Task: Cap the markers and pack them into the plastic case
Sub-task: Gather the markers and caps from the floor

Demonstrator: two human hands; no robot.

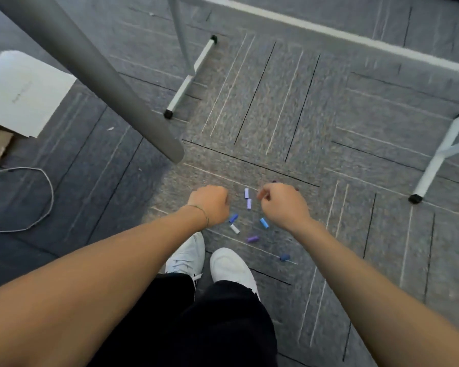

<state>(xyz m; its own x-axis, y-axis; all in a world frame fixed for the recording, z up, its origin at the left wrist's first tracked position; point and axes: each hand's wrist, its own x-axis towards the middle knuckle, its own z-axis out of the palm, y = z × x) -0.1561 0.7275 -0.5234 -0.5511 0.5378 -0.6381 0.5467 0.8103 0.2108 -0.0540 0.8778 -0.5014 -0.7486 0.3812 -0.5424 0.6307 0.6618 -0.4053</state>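
Both hands reach down toward the carpet (276, 115). The left hand (212, 205) is curled into a fist, knuckles up; whether anything sits inside I cannot tell. The right hand (282, 205) has its fingers bent and its thumb and forefinger drawn together, perhaps on something small, too blurred to tell.

Between and just below the hands lie the caps, short stubby cylinders scattered on the carpet: two lilac caps (247, 199) end to end, a blue cap (233, 218) touching a white cap (234, 228), a light blue cap (264, 223), a purple cap (252, 238), and a dark blue cap (285, 257) lying apart, nearer the white shoes (231, 263).

A white box (21, 94) lies at the left with faint print, unreadable. Beside it a cable (45, 197) loops.
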